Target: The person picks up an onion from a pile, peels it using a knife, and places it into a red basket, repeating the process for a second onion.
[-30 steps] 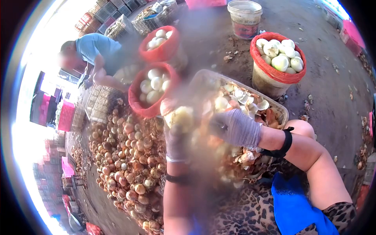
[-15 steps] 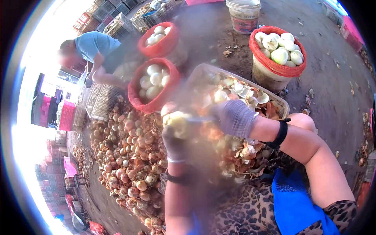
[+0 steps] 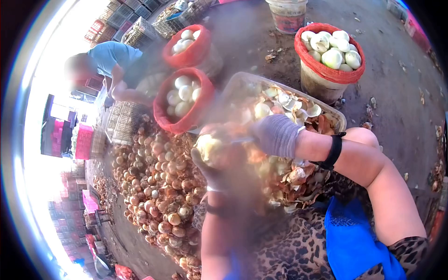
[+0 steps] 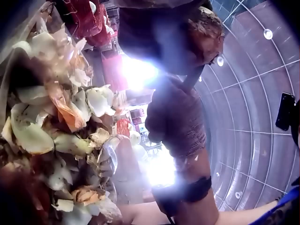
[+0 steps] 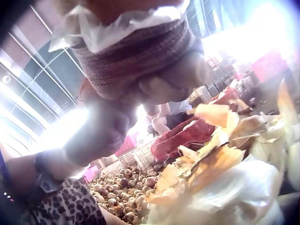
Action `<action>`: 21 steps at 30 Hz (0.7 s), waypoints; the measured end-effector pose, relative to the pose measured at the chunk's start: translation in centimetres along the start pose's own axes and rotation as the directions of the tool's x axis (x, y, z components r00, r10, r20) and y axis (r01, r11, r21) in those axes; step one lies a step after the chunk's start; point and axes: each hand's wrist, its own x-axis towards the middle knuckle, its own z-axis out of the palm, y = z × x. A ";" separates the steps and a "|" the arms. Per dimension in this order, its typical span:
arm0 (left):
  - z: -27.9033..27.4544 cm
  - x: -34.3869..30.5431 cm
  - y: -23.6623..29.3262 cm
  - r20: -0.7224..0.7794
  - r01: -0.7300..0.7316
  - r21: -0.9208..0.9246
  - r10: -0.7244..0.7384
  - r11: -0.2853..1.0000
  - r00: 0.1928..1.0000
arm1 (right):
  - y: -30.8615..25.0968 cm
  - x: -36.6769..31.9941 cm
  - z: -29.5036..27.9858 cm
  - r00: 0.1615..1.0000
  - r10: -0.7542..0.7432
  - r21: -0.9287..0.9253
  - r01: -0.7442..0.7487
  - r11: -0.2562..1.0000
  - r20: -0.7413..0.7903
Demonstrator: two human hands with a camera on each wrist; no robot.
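Observation:
My gloved left hand (image 3: 207, 170) holds a partly peeled onion (image 3: 211, 148), its pale flesh facing up in the head view. Brown skin still covers part of the onion (image 4: 208, 40) in the left wrist view. My gloved right hand (image 3: 276, 135) is curled around a knife, whose thin blade (image 3: 241, 140) points at the onion and is blurred by a smear on the lens. Both hands are over the near-left side of a clear plastic tub (image 3: 344, 122) heaped with onion skins (image 3: 298, 175). In the right wrist view the fingers' grip is mostly in shadow.
A large pile of unpeeled onions (image 3: 161, 200) covers the ground at left. Red-mesh-lined buckets of peeled onions stand ahead, one (image 3: 322, 86) at right and two at left. Beyond are a lidded pail (image 3: 287, 21), crates (image 3: 123, 122) and a bending person (image 3: 114, 58).
The right hand draws slightly back from and toward the onion, with the blade near it throughout. The left hand's fingers and thumb spread a little wider around the onion. The view shifts slightly.

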 end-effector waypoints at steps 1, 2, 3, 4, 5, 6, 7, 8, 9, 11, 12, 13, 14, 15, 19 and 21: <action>0.8 -0.2 -0.1 -0.022 -0.017 0.067 0.018 0.998 1.000 | 0.3 0.2 0.6 0.999 -0.049 0.013 0.049 0.999 -0.016; 1.2 -0.2 -0.3 -0.024 -0.139 0.387 0.161 0.912 0.987 | 0.8 0.7 1.9 0.995 -0.099 0.023 0.100 0.995 -0.033; 1.2 -0.1 -0.3 0.027 -0.152 0.453 0.157 0.879 0.987 | 1.3 1.1 3.1 0.988 -0.146 0.034 0.148 0.988 -0.049; 1.3 -0.1 -0.4 0.079 -0.172 0.515 0.153 0.840 0.985 | 1.3 1.2 4.0 0.974 -0.225 -0.048 0.224 0.973 -0.009; 1.4 0.0 -0.4 0.130 -0.197 0.571 0.149 0.797 0.980 | 1.1 1.2 4.8 0.953 -0.301 -0.127 0.303 0.945 0.036; 0.1 0.7 -0.1 0.203 -0.137 0.412 0.056 0.901 0.978 | 0.9 1.2 5.5 0.925 -0.371 -0.204 0.381 0.902 0.087; 0.7 0.6 -0.2 0.196 -0.177 0.480 0.092 0.859 0.976 | 0.8 1.0 6.4 0.917 -0.397 -0.184 0.397 0.899 0.043; 1.3 0.6 -0.3 0.189 -0.212 0.546 0.127 0.810 0.974 | 0.7 0.6 7.1 0.906 -0.423 -0.166 0.416 0.894 -0.002; 2.0 0.5 -0.4 0.181 -0.240 0.610 0.162 0.755 0.970 | 0.8 0.4 7.6 0.894 -0.445 -0.148 0.434 0.889 -0.050; 1.0 0.8 -0.2 0.183 -0.255 0.613 0.180 0.748 0.967 | 0.2 -0.6 4.5 0.934 -0.318 -0.049 0.315 0.948 -0.162; 0.9 0.8 -0.5 0.129 -0.256 0.590 0.223 0.766 0.966 | -0.4 -1.2 2.9 0.960 -0.159 0.113 0.188 0.976 -0.230; 1.1 0.7 -0.6 0.087 -0.195 0.611 0.180 0.767 0.980 | -0.4 -1.5 2.0 0.963 0.013 0.275 0.063 0.959 -0.269; 1.5 0.5 -0.8 0.043 -0.132 0.627 0.135 0.768 0.990 | -0.1 -1.4 1.8 0.931 0.002 0.256 0.098 0.962 -0.364; 2.1 0.4 -1.3 -0.001 -0.066 0.638 0.086 0.767 0.996 | 0.2 -1.3 1.7 0.890 -0.009 0.231 0.128 0.964 -0.455; 3.4 -0.2 -2.8 0.053 0.018 0.612 -0.063 0.791 0.997 | 1.4 -0.4 0.6 0.878 -0.026 0.398 0.243 0.885 -0.478; 2.7 -0.3 -3.1 0.050 -0.016 0.685 -0.025 0.728 0.998 | 2.1 0.1 0.7 0.885 -0.083 0.412 0.294 0.862 -0.458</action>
